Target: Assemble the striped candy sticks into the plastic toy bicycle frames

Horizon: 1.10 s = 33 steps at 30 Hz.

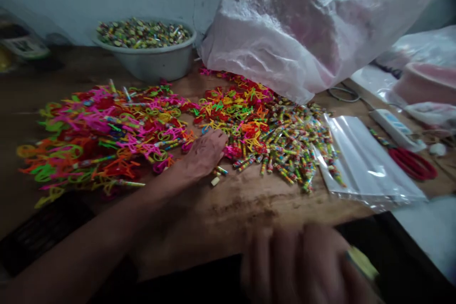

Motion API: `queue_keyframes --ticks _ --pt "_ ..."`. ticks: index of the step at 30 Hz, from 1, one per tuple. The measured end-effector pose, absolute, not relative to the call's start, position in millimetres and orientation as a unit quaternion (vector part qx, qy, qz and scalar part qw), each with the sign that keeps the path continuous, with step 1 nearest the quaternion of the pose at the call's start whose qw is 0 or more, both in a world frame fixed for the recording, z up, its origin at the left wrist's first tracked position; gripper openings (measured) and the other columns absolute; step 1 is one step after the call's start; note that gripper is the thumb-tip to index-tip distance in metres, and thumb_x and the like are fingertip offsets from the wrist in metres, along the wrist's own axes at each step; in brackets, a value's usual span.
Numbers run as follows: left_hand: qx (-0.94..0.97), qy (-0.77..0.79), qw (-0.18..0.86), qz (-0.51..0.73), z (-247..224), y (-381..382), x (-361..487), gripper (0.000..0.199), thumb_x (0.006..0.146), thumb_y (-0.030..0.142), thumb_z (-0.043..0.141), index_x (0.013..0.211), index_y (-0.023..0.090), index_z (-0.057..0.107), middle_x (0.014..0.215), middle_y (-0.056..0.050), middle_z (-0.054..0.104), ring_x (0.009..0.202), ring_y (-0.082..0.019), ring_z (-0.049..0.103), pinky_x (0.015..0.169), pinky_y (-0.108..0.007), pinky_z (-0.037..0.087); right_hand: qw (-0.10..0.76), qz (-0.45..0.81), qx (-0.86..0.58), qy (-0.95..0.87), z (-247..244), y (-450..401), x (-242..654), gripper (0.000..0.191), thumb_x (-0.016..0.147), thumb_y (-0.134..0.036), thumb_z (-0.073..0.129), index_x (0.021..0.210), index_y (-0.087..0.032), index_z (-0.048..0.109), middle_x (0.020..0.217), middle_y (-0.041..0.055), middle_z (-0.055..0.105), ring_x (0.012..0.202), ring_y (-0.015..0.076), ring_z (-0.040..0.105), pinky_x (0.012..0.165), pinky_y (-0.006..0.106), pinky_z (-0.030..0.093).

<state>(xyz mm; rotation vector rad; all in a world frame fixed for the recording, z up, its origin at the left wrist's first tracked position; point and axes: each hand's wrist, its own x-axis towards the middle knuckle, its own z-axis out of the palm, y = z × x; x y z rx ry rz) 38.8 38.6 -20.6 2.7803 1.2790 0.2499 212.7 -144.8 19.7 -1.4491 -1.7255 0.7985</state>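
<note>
My left hand (205, 153) reaches over the table to the inner edge of the colourful pile. Its fingers curl down among the pieces; their tips and anything between them are hidden. Left of it spreads a heap of bright plastic pieces (81, 128) in pink, orange, yellow and green. To its right lie many small patterned tubes (285, 147), and one pale stub (215, 181) rests just below the hand. Close to the camera, my right hand (299, 261) is blurred and closed in a fist. A pale yellow-green piece (362, 262) sticks out on its thumb side.
A grey basin (153, 61) full of small tubes stands at the back by the wall. A large translucent plastic bag (270, 38) bulges beside it. On the right lie clear plastic bags (370, 156), red-handled scissors (413, 164) and a white power strip (395, 128).
</note>
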Motion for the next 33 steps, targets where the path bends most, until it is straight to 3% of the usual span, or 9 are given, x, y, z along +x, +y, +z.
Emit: queue_keyframes --ticks 3,7,10,14,19,23,26,29,33 --pt "0.889 0.435 0.057 0.130 -21 45 35 0.010 0.079 0.016 0.048 0.085 0.015 0.056 0.090 -0.009 0.059 0.086 -0.021 0.054 0.076 -0.033 0.044 0.399 0.394 -0.577 -0.594 2 -111 200 0.045 0.086 -0.061 0.033 0.094 -0.027 0.060 0.062 0.0021 0.055 0.053 0.0157 0.053 0.044 0.029 0.042" --pt "0.827 0.493 0.114 0.246 -14 51 23 0.012 0.077 0.021 0.052 0.085 0.015 0.058 0.086 -0.007 0.061 0.081 -0.019 0.056 0.075 -0.031 0.044 0.412 0.428 -0.602 -0.534 -25 -87 191 0.029 0.079 -0.046 0.057 0.088 -0.019 0.057 0.071 0.0015 0.057 0.058 0.0121 0.051 0.050 0.024 0.043" --pt "0.732 0.532 0.302 0.300 0 41 7 0.019 0.079 0.033 0.054 0.086 0.016 0.060 0.074 -0.004 0.062 0.064 -0.014 0.057 0.061 -0.026 0.045 0.444 0.408 -0.586 -0.541 -33 -82 181 0.024 0.084 -0.041 0.052 0.091 -0.018 0.058 0.067 0.0000 0.054 0.057 0.0112 0.048 0.049 0.022 0.039" --pt "0.641 0.526 0.512 0.225 14 6 -12 0.033 0.076 0.045 0.058 0.088 0.015 0.063 0.056 0.000 0.056 0.042 -0.010 0.047 0.043 -0.020 0.035 0.496 0.358 -0.591 -0.526 -25 -74 169 0.028 0.086 -0.041 0.049 0.101 -0.019 0.061 0.068 0.0008 0.056 0.053 0.0109 0.046 0.045 0.022 0.035" --pt "0.775 0.471 0.388 0.165 21 -33 -16 0.016 0.075 0.030 0.060 0.073 0.017 0.068 0.065 -0.002 0.062 0.057 -0.011 0.052 0.053 -0.021 0.035 0.413 0.375 -0.534 -0.635 -10 -63 169 0.032 0.080 -0.044 0.058 0.099 -0.020 0.067 0.079 0.0020 0.064 0.064 0.0137 0.052 0.057 0.025 0.040" --pt "0.783 0.476 0.341 0.208 26 -39 -13 0.030 0.072 0.031 0.065 0.099 0.020 0.066 0.082 -0.004 0.066 0.065 -0.013 0.055 0.057 -0.022 0.038 0.385 0.454 -0.514 -0.618 -9 -71 170 0.028 0.078 -0.045 0.060 0.077 -0.018 0.067 0.064 -0.0011 0.058 0.055 0.0106 0.046 0.050 0.023 0.034" --pt "0.687 0.511 0.415 0.308 21 -39 -8 0.060 0.065 0.033 0.072 0.121 0.022 0.053 0.103 -0.006 0.064 0.065 -0.011 0.056 0.057 -0.021 0.042 0.450 0.567 -0.511 -0.463 -18 -81 161 0.029 0.077 -0.047 0.061 0.079 -0.018 0.062 0.057 -0.0040 0.051 0.043 0.0065 0.033 0.042 0.021 0.025" --pt "0.575 0.504 0.546 0.344 6 -44 0 0.037 0.073 0.040 0.064 0.102 0.017 0.061 0.084 -0.004 0.064 0.057 -0.009 0.053 0.050 -0.020 0.042 0.499 0.643 -0.471 -0.342 -27 -87 147 0.032 0.076 -0.048 0.061 0.088 -0.019 0.058 0.061 -0.0038 0.055 0.041 0.0052 0.028 0.040 0.020 0.023" --pt "0.452 0.477 0.655 0.374 -9 -54 6 0.027 0.077 0.041 0.059 0.084 0.014 0.061 0.064 0.000 0.056 0.054 -0.008 0.052 0.044 -0.017 0.038 0.479 0.602 -0.490 -0.411 -31 -86 139 0.031 0.079 -0.048 0.058 0.088 -0.018 0.062 0.066 -0.0007 0.061 0.051 0.0095 0.048 0.049 0.022 0.038"
